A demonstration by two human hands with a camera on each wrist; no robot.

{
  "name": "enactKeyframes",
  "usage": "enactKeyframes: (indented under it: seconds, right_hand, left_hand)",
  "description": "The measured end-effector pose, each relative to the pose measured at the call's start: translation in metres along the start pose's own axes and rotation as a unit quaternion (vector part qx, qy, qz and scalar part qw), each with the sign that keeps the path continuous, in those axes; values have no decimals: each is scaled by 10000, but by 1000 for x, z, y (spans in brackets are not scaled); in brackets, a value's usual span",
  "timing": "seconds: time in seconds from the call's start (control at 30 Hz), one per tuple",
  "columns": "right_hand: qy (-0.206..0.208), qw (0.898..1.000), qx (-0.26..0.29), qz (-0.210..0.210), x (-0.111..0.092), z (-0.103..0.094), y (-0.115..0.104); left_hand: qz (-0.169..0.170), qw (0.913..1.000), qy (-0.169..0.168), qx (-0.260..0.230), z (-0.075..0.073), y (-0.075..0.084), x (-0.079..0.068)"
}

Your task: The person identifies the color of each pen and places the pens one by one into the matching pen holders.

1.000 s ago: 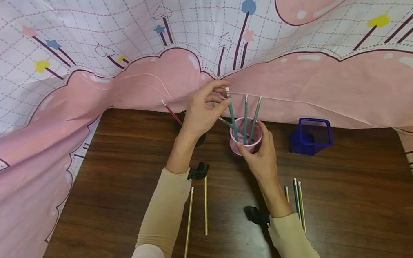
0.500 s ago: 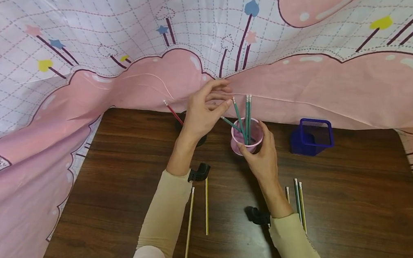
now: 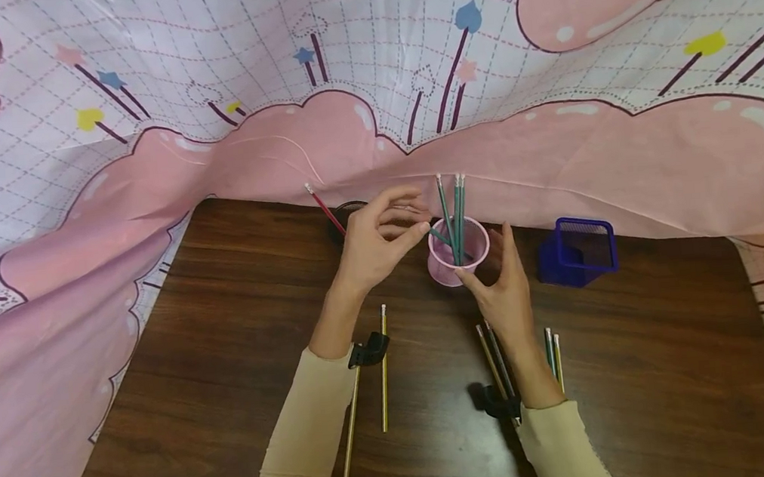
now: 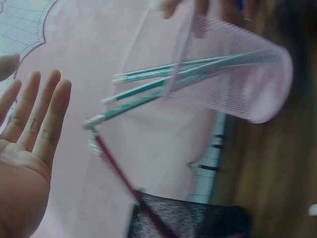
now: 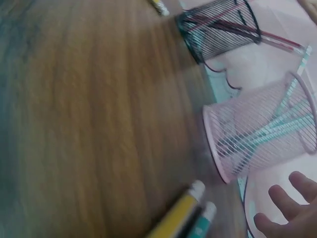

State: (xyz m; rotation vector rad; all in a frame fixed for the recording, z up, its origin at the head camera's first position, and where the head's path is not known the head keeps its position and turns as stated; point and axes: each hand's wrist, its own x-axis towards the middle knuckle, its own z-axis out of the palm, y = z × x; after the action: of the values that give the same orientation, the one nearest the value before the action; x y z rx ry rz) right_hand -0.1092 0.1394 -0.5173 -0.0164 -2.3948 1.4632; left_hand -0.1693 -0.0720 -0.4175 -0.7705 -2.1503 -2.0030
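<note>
A pink mesh pencil cup point(image 3: 445, 272) stands upright on the table, with several green pencils point(image 3: 459, 213) in it, white erasers up. One of them leans left over the rim. My left hand point(image 3: 372, 251) is just left of the cup; in the left wrist view its fingers point(image 4: 37, 114) are straight, apart from the pencils and holding nothing. To the right of the cup, my right hand point(image 3: 508, 299) has its thumb near the rim and its fingers spread. The right wrist view shows those fingers point(image 5: 285, 203) loose beside the cup, with a gap between.
A black mesh cup point(image 5: 218, 29) with red pencils stands left of the pink one, partly behind my left hand. A blue mesh holder point(image 3: 571, 256) is at the right. Yellow pencils point(image 3: 384, 382) lie at the left front, with yellow, dark and green pencils point(image 3: 550, 352) around my right forearm.
My left hand has come away from a pencil's top and dropped lower. The green pencils have gathered together. My right hand has let go of the pink cup and shifted right.
</note>
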Motion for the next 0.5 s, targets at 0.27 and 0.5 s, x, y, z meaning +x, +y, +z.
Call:
enactKeyframes:
  seconds: [0.27,0.5]
  right_hand:
    - [-36,9998,86,154,-3,-8,1]
    - [35,10000,-32,35,-4,-12,1]
  left_hand:
    - [-299,9995,6,-61,6,3,-26]
    - [-277,9996,18,-68,4,10,-30]
